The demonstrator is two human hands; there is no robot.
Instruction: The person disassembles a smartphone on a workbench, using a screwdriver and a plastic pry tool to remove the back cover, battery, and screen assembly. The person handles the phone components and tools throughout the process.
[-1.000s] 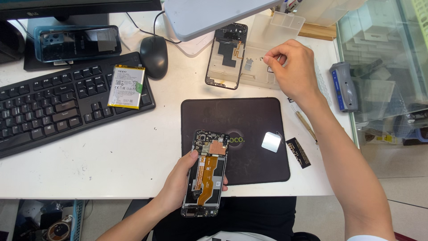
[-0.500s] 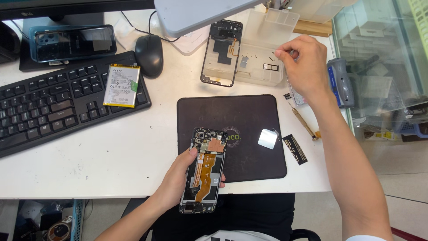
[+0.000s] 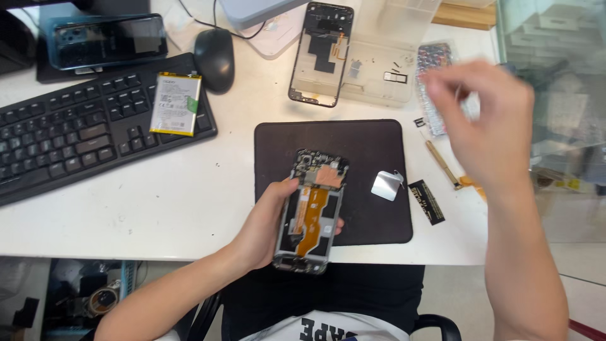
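My left hand (image 3: 268,221) grips the opened phone (image 3: 309,211) at the tabletop's front edge, over the black mat (image 3: 353,136). My right hand (image 3: 486,120) hovers blurred near the right edge; cannot tell its grip. Mid-disassembly; next needs a tool (image 3: 442,165).

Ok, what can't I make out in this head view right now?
- Right hand: motion-blurred; whether it pinches anything is unclear.
- Small parts in the clear plastic tray: too small to identify.
- Opened phone: left edge hidden by the left hand.
- Keyboard: cut off by the left frame edge.
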